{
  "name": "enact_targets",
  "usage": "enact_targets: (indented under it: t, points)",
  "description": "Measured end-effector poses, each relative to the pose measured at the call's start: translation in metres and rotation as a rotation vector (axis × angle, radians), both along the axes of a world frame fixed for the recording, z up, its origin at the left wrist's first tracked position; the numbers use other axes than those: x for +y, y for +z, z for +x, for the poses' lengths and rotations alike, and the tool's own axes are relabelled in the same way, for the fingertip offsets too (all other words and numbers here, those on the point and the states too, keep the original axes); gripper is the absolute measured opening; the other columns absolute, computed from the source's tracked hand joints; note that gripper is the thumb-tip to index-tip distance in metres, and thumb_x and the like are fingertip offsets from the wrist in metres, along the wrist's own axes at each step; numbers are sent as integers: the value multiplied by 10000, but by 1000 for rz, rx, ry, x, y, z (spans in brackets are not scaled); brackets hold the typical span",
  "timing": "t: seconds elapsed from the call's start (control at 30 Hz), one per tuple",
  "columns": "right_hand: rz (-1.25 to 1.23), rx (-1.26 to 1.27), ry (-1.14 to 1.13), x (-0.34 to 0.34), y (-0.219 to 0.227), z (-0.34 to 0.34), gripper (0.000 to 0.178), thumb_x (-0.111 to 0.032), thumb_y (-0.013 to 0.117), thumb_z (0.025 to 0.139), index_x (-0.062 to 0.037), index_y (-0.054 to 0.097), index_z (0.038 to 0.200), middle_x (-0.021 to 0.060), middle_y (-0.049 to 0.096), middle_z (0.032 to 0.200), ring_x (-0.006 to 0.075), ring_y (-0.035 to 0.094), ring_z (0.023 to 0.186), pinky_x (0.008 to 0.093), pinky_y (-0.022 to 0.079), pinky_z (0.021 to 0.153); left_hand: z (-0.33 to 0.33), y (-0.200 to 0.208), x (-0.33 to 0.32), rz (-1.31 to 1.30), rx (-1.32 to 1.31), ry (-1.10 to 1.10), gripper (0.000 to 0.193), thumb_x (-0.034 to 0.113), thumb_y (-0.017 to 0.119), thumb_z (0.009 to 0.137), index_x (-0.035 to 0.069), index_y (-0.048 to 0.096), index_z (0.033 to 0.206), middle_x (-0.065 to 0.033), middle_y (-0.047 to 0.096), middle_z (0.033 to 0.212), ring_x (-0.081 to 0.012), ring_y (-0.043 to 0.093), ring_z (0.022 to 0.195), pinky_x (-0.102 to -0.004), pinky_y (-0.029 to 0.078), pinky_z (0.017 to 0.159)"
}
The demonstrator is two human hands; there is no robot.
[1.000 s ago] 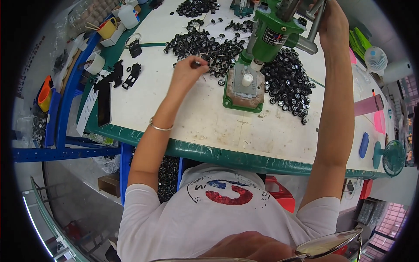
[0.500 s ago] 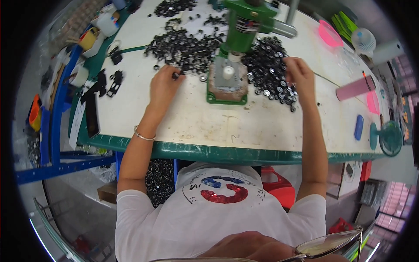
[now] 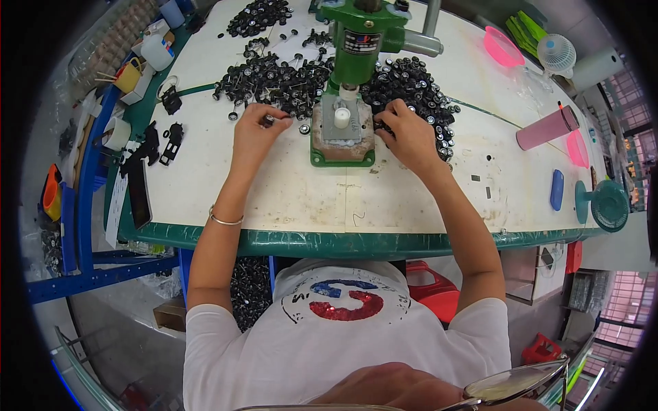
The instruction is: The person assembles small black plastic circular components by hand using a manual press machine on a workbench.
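Observation:
A green hand press (image 3: 356,51) stands on the table, with a white round peg (image 3: 341,118) on its grey base plate. Left of it, my left hand (image 3: 257,133) is closed, its fingertips pinching a small black wheel (image 3: 268,120). Just right of the base, my right hand (image 3: 411,137) is closed with its fingertips together; what they hold, if anything, is hidden. Black wheels with thin metal axles (image 3: 274,85) lie heaped behind my left hand. Behind and beside my right hand spreads a pile of black wheels with silvery centres (image 3: 411,82).
At left lie a dark phone (image 3: 139,195) and black plastic parts (image 3: 170,144). To the right are a pink cylinder (image 3: 547,128), a blue case (image 3: 557,190), a small green fan (image 3: 608,205) and a pink basin (image 3: 504,46). The press lever (image 3: 430,20) rises at the back.
My right hand has moved left from the right edge of the wheel pile to the press base. My left hand keeps its pinch, nearly in place. The whole view has shifted slightly.

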State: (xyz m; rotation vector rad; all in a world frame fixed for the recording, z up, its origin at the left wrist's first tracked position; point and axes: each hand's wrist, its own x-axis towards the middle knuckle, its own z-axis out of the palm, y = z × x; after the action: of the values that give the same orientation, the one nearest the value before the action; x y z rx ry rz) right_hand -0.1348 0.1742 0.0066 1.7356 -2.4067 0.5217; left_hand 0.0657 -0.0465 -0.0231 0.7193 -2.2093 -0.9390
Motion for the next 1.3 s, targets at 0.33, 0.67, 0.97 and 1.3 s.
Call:
enact_targets:
  t: [0.33, 0.67, 0.97, 1.3]
  points:
    - [-314, -982, 17, -33, 16, 15, 237, -153, 626, 861, -3, 639, 1044, 51, 656, 802, 81, 562, 667, 223, 458, 619, -16, 34, 19, 888, 345, -320, 330, 61, 721, 759, -4, 640, 1072, -6, 652, 801, -64, 464, 575, -195, 365, 537]
    - [-124, -1506, -34, -59, 10, 5, 195, -118, 641, 839, -17, 617, 1005, -12, 576, 745, 56, 462, 598, 207, 363, 528, -44, 30, 41, 786, 303, -164, 225, 75, 740, 759, -2, 669, 958, -44, 666, 763, -44, 453, 526, -183, 333, 469]
    - [-519, -1755, -21, -36, 35, -20, 206, -165, 575, 886, -63, 543, 1061, -53, 456, 762, 48, 390, 574, 202, 312, 496, -58, 25, 54, 655, 379, -317, 115, 51, 728, 758, 13, 707, 865, 24, 632, 798, -55, 529, 742, -209, 402, 691]
    - [-1105, -1516, 137, -91, 198, -55, 250, -257, 580, 915, -17, 605, 979, 19, 570, 713, 84, 523, 591, 234, 440, 483, -65, 27, 55, 657, 408, -308, 117, 34, 707, 768, 2, 707, 881, -2, 657, 857, -77, 564, 799, -226, 422, 765]
